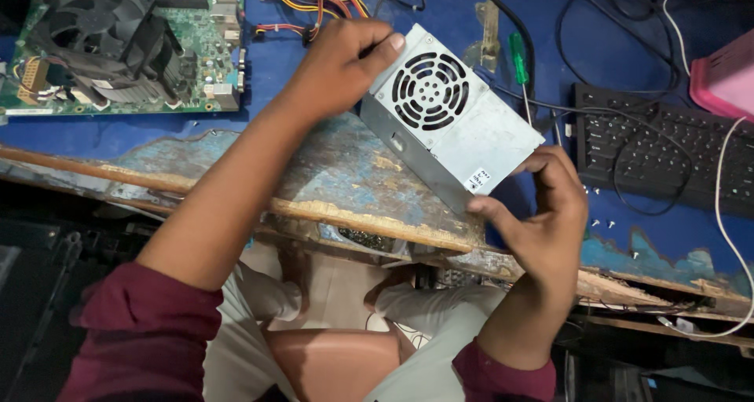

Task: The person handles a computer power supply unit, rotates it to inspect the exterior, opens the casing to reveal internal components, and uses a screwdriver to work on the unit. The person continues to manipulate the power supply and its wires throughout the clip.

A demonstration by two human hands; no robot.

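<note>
Two hands grip a grey metal power supply box (448, 123) above the worn blue table (345, 174); its long axis runs upper left to lower right, round fan grille up. Left hand (338, 64) clasps the far end, hiding the cable exit. Right hand (542, 213) clamps the near corner beside a small white label (477, 179).

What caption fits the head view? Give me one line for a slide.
Both hands, left hand and right hand, grip a grey metal power supply over a worn blue workbench, beside a motherboard.

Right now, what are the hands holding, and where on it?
Both hold the grey power supply box: left hand on its far end, right hand on its near corner.
</note>
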